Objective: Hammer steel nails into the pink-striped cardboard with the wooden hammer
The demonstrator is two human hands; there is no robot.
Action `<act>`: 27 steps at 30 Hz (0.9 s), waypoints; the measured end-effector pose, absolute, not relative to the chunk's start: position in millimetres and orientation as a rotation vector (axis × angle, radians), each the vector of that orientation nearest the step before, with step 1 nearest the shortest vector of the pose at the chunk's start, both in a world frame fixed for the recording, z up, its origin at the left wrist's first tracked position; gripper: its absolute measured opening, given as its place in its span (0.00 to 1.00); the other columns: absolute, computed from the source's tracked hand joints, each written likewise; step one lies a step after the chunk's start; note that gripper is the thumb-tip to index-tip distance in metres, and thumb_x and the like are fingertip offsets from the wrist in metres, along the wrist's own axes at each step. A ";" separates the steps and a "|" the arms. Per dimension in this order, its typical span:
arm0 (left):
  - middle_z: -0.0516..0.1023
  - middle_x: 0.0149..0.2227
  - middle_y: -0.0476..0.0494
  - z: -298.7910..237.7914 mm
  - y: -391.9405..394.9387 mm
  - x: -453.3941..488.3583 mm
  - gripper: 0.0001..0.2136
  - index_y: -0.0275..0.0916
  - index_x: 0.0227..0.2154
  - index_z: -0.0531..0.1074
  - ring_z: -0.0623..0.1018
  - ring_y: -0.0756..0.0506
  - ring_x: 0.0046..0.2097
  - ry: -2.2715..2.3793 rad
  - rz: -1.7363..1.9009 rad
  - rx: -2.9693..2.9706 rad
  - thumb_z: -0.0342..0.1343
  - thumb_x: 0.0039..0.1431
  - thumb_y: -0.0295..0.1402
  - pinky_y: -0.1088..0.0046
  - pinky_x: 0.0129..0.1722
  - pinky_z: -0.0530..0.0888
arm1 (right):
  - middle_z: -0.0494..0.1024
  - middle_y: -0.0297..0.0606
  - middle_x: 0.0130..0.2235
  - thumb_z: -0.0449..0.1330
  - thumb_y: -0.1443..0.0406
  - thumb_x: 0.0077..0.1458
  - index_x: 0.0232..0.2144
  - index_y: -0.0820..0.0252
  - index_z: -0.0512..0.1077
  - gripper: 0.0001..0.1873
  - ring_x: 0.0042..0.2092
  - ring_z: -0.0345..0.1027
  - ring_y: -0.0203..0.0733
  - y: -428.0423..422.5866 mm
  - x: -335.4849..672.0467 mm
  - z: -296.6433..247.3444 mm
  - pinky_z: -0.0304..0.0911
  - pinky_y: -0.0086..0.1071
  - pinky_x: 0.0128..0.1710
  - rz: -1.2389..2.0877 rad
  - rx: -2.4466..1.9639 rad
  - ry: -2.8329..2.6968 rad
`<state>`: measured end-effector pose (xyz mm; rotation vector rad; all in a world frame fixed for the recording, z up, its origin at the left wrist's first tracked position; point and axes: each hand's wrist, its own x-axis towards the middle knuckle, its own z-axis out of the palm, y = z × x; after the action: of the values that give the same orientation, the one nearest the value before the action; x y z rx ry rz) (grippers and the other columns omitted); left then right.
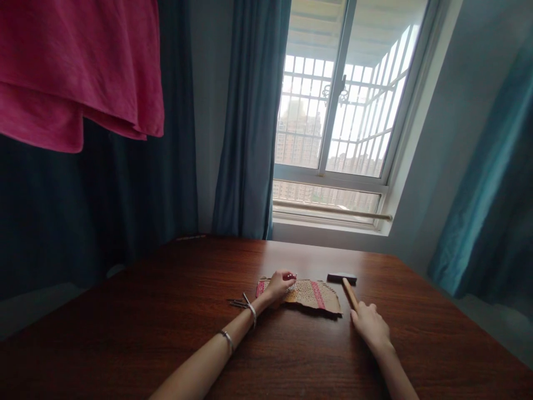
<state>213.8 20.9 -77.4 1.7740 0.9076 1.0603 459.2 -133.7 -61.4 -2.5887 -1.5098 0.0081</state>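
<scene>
A ragged brown piece of cardboard (306,294) with pink stripes and rows of small holes lies on the wooden table (166,311). My left hand (280,286) rests on its left end, fingers pinched together on something too small to make out. My right hand (370,325) is closed around the wooden handle of a hammer (348,290), whose dark head (341,276) lies on the table just beyond the cardboard's right end. Two bracelets sit on my left forearm.
A few thin metal tools (238,303) lie on the table left of my left wrist. Behind the table are a barred window (341,111) and blue curtains (245,139). A pink cloth (79,66) hangs at the upper left.
</scene>
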 end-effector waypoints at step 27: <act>0.77 0.31 0.42 -79.7 22.8 211.8 0.09 0.34 0.28 0.74 0.75 0.46 0.35 0.951 1.052 1.882 0.55 0.45 0.34 0.74 0.35 0.69 | 0.64 0.27 0.22 0.59 0.48 0.41 0.27 0.60 0.63 0.21 0.15 0.51 0.24 -138.7 391.9 -13.6 0.45 0.21 0.11 1.407 -1.206 -1.031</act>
<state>211.8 22.8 -79.7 1.8820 0.9505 1.0516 391.9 -138.7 -13.6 -1.2057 -1.0314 1.4067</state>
